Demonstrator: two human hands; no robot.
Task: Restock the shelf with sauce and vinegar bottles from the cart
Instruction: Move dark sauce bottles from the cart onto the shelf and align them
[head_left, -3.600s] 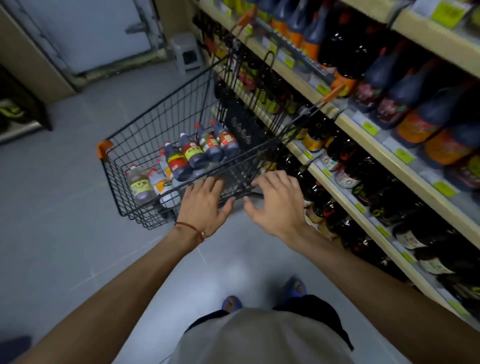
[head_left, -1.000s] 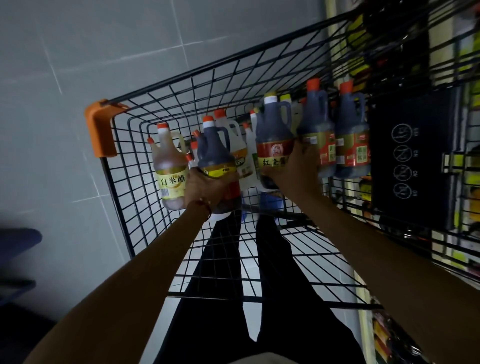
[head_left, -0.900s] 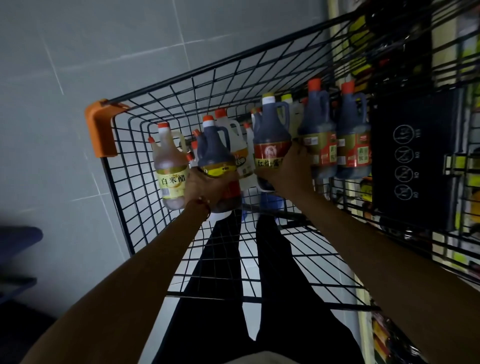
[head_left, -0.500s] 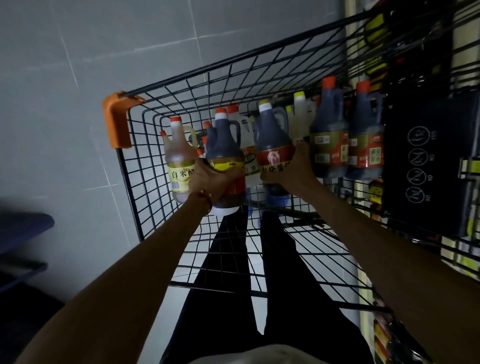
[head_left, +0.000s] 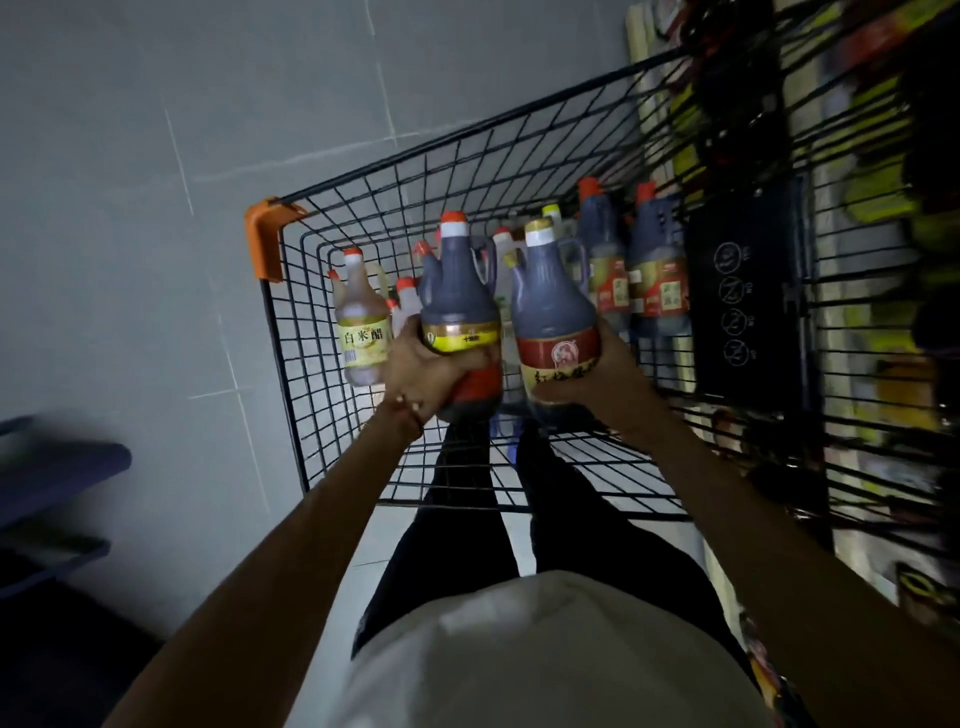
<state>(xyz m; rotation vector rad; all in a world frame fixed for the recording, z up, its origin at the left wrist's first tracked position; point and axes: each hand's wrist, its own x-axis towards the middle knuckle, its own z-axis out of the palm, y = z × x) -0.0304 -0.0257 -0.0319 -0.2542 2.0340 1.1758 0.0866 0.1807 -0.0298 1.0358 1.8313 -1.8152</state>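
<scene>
Looking down into the cart (head_left: 467, 131) through the head camera, I see both arms reaching over its near edge. My left grip (head_left: 431, 369) is wrapped around the lower body of the yellow-banded dark bottle (head_left: 457, 296), fingers curled across the label. That bottle is upright, with an orange-red cap on a white collar. My right grip (head_left: 605, 374) is clasped round the base of the red-labelled dark bottle (head_left: 550, 306), which is also upright and carries a gold cap. The two held bottles are just beside each other in the middle of the cart, and both sit closer to the camera than the rest of the stock. I cannot tell whether their bases are clear of the cart floor.

Near the cart's left wall stands a pale vinegar bottle (head_left: 361, 322) with a yellow label, just beside my left grip. Behind the held pair are some clear bottles (head_left: 503, 260), partly hidden. Towards the right wall a pair of dark bottles (head_left: 605, 270) with red-and-gold labels stands side by side, upright. An orange bumper (head_left: 267, 244) caps the far left corner. A black flap (head_left: 748, 291) printed with round icons hangs on the right side of the cart. The shelf (head_left: 883, 218) lies beyond it, blurred. A red cord (head_left: 408, 410) circles my left wrist. Under the wire mesh I see grey tiled floor (head_left: 156, 208) and dark trouser legs (head_left: 457, 519).
</scene>
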